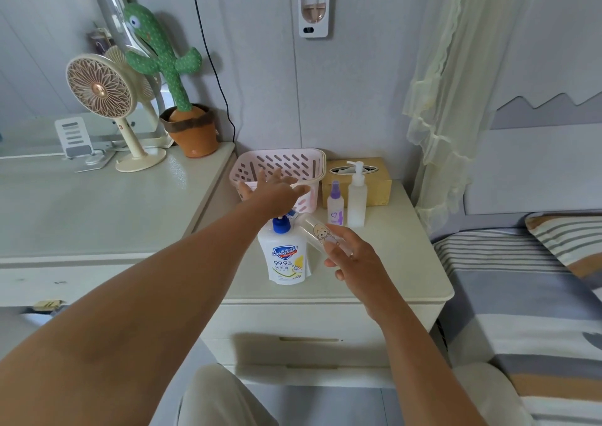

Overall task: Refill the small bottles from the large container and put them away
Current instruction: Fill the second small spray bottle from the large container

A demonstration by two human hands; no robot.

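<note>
**Refill Station: Hand and Bottle Positions**

The large container (pixel 286 257) is white with a blue pump (pixel 281 225) and stands directly below the left palm. The left hand (pixel 277 192) covers the pump top with its fingers straight and spread. The small clear bottle (pixel 315 231) carries 1 cartoon sticker. It lies tilted in the right hand (pixel 353 259), whose fingers curl around it, with its mouth beside the pump.

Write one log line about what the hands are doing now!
left hand: open, over pump of soap bottle | right hand: holds clear bottle, tilted toward pump | stage: refill
</note>
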